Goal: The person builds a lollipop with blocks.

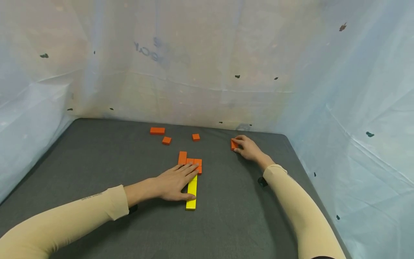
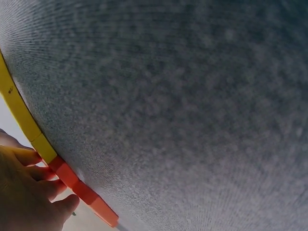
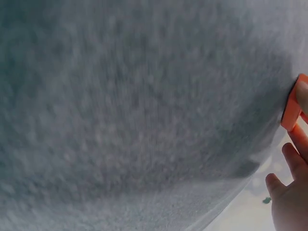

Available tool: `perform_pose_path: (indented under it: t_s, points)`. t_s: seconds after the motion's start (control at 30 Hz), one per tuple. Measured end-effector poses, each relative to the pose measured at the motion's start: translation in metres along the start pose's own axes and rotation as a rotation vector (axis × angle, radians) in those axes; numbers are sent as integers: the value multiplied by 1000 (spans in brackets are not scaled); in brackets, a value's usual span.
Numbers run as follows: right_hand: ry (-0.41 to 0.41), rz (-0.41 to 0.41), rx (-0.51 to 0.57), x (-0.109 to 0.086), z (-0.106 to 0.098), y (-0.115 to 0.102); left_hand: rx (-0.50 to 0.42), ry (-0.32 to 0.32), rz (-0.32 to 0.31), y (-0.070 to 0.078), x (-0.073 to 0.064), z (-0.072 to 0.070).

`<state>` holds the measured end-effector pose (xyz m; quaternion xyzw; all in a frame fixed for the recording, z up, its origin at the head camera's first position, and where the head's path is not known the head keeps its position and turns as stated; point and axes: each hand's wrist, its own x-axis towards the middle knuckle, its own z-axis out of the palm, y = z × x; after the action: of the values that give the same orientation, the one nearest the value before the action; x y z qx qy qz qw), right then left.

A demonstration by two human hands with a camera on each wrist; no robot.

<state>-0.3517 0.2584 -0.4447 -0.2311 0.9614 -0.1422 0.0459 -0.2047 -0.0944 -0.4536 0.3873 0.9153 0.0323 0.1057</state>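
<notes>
My left hand [image 1: 176,182] lies flat with spread fingers over a row of blocks, its fingertips on the orange blocks [image 1: 198,162] and its thumb across the long yellow blocks [image 1: 191,201]. An upright orange block [image 1: 182,157] adjoins the row's far left. In the left wrist view, yellow pieces [image 2: 18,103] run end to end into orange pieces [image 2: 103,211] beside the fingers. Farther back on the right, my right hand [image 1: 248,147] pinches an orange block [image 1: 233,144] between thumb and fingers at the table surface. The right wrist view shows that block [image 3: 291,108] at its right edge.
Loose orange pieces lie toward the table's back: a longer block [image 1: 157,131], a small block [image 1: 166,140] and another small block [image 1: 196,137]. The dark grey table [image 1: 226,223] meets hanging translucent sheeting [image 1: 194,54] at the back and sides.
</notes>
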Motion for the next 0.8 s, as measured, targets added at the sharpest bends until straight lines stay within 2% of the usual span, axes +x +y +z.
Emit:
perform_pose_path:
  t_s: [0.37, 0.8]
  points:
    - [39, -105, 59, -10, 12, -39, -12, -1, -10, 1, 0, 0]
    - [10, -205, 38, -15, 28, -82, -2, 0, -9, 0, 1, -1]
